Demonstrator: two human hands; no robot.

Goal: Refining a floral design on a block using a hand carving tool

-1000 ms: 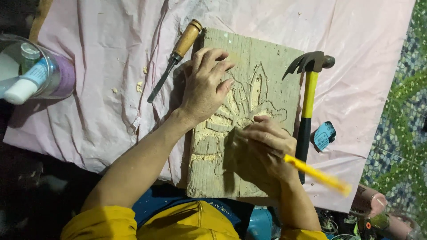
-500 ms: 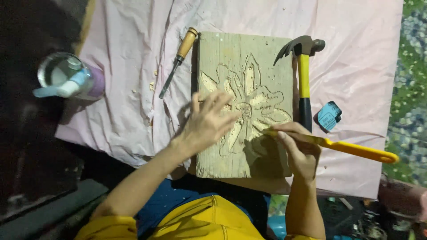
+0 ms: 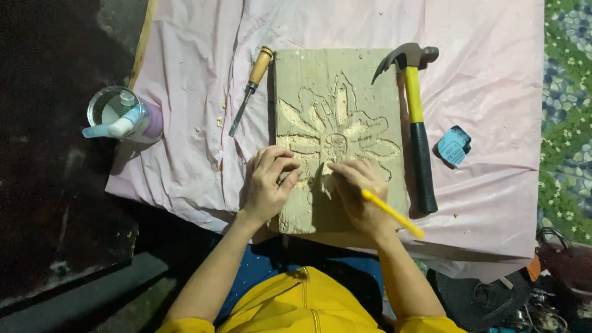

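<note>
Carving step in hand. Right hand point(image 3: 361, 194) fingers closed on yellow tool point(image 3: 394, 214), tip at board point(image 3: 336, 132) relief just below flower centre. Left hand point(image 3: 268, 182) fingers curled, pressing board's lower left edge, holding nothing. Board flat on pink sheet point(image 3: 493, 92). Chisel point(image 3: 250, 89) beyond left fingers, hammer point(image 3: 416, 129) beside right fingers. Next cut likely calls for steady bracing, shallow strokes.
</note>
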